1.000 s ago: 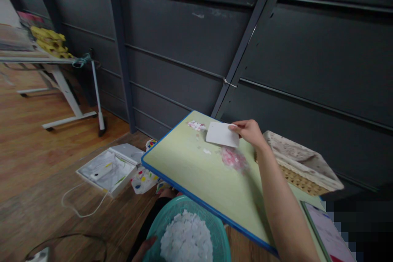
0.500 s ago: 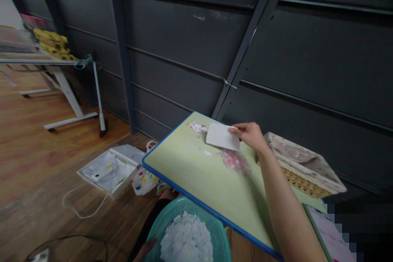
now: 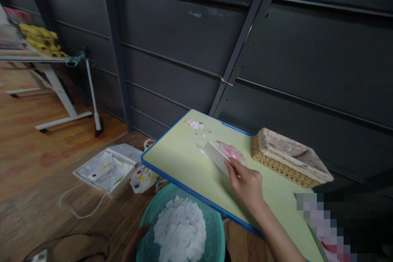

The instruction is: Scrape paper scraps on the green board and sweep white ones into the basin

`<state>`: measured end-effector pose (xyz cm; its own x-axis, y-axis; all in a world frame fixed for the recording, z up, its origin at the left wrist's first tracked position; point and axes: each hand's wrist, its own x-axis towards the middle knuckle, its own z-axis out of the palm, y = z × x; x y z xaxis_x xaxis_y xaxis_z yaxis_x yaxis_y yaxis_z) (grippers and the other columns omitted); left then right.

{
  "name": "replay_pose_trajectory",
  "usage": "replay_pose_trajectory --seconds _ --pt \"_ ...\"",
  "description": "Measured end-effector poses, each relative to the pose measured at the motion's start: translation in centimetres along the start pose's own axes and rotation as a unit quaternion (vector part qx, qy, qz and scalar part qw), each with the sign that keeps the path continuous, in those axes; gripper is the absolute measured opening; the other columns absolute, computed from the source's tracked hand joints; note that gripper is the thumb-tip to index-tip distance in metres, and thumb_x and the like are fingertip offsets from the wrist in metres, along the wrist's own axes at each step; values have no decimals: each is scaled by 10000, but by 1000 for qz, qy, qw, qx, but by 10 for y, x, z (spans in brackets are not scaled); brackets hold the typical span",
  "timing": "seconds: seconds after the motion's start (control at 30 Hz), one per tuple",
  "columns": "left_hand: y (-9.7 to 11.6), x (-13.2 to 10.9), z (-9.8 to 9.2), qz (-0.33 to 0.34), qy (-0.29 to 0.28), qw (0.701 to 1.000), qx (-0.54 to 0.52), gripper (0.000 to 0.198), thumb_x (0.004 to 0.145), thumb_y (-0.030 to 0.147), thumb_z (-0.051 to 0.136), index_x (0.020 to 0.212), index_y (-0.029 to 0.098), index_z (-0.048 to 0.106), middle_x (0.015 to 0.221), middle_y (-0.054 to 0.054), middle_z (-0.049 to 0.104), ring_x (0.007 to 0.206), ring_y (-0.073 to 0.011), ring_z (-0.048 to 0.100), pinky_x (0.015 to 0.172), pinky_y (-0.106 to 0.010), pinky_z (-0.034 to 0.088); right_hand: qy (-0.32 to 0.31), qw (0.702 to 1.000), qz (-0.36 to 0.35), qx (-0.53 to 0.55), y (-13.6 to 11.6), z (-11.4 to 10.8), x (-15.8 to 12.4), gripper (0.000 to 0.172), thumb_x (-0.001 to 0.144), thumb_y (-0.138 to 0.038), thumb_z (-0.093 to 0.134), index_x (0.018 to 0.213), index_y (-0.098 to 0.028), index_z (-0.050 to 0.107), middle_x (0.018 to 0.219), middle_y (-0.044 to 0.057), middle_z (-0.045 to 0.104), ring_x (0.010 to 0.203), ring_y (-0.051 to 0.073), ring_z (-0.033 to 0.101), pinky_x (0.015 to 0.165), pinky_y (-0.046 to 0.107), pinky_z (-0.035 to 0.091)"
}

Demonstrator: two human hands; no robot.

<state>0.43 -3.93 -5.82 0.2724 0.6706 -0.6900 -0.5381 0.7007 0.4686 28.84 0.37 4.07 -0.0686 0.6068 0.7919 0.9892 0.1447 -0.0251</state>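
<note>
My right hand (image 3: pixel 245 184) holds a white card (image 3: pixel 216 157) on edge on the green table top (image 3: pixel 187 163), just in front of a pink heap of paper bits (image 3: pixel 231 152). A smaller heap of pale bits (image 3: pixel 194 124) lies at the table's far corner. Below the table's blue edge, my left hand (image 3: pixel 132 243) grips the rim of a teal basin (image 3: pixel 215 229) filled with white paper pieces (image 3: pixel 180 231). Only the fingers of that hand show.
A wicker basket (image 3: pixel 288 157) lined with cloth stands at the table's back right by the dark wall. On the wooden floor lie an open white box (image 3: pixel 106 168) with a cord and a spotted plastic bag (image 3: pixel 143 176). A white-legged table (image 3: pixel 46 69) stands far left.
My right hand has drawn the card back from the far side of the pink heap towards me; the card now stands on edge in front of the heap. The basin stays under the edge.
</note>
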Motion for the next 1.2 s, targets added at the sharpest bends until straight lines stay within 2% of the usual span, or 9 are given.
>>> replay_pose_trajectory --seconds 0.13,0.27,0.37,0.5,0.63,0.73,0.87,1.03,1.2 --pt "11 -4 -4 5 -1 1000 -10 390 848 437 530 1167 221 591 1217 -92 610 1062 -273 581 875 -488 484 30 1000 4 2 1 4 5 248 887 -273 523 871 -130 725 668 66 727 458 131 631 462 206 424" --pt "23 -3 -6 10 3 1000 -19 435 844 433 534 1213 208 576 1173 -101 661 1058 -275 607 911 -508 460 8 1000 -18 17 -2 10 6 271 898 -270 497 874 -127 726 653 67 722 452 133 628 460 207 429" --pt "30 -3 -5 13 6 1000 -24 519 775 357 618 1257 174 560 1056 -93 729 1040 -306 630 898 -475 479 -10 998 -24 54 -10 3 -5 242 896 -236 502 892 -124 717 690 63 731 479 119 637 479 191 443" --pt "36 -12 -1 12 -4 1000 -20 608 697 346 685 1263 157 568 934 -77 767 996 -338 652 828 -429 520 21 996 -34 74 -17 -12 -19 180 873 -191 550 887 -109 710 714 64 736 511 105 649 520 170 464" --pt "39 -20 3 27 -8 1000 -5 562 726 323 666 1242 121 573 847 -73 774 850 -297 698 724 -371 538 60 998 -22 17 -10 -14 -20 197 875 -208 549 863 -107 717 660 65 725 462 105 627 483 179 446" --pt "41 -19 3 61 -1 998 7 520 751 267 650 1232 93 555 758 -43 771 678 -223 700 627 -298 525 44 999 -17 -4 -5 -11 -19 243 888 -234 515 862 -116 726 644 67 721 444 111 619 465 189 436" --pt "44 -16 2 70 -14 997 26 507 784 244 617 1263 116 509 783 -26 772 713 -212 704 627 -293 520 9 999 -25 24 -5 -12 -21 242 889 -222 506 885 -122 726 698 74 733 493 119 644 498 188 452" --pt "48 -20 3 82 -1 994 65 462 776 252 625 1208 105 553 700 -6 759 578 -190 674 521 -278 496 36 999 -10 -2 -2 -11 -16 250 888 -249 510 868 -131 730 638 62 720 457 118 624 475 193 434" --pt "49 -29 12 91 15 993 73 457 805 291 592 1214 91 543 789 -53 770 834 -249 702 586 -317 527 -10 999 -34 16 0 -8 -15 262 896 -218 479 910 -114 719 710 71 736 510 133 655 503 201 466"
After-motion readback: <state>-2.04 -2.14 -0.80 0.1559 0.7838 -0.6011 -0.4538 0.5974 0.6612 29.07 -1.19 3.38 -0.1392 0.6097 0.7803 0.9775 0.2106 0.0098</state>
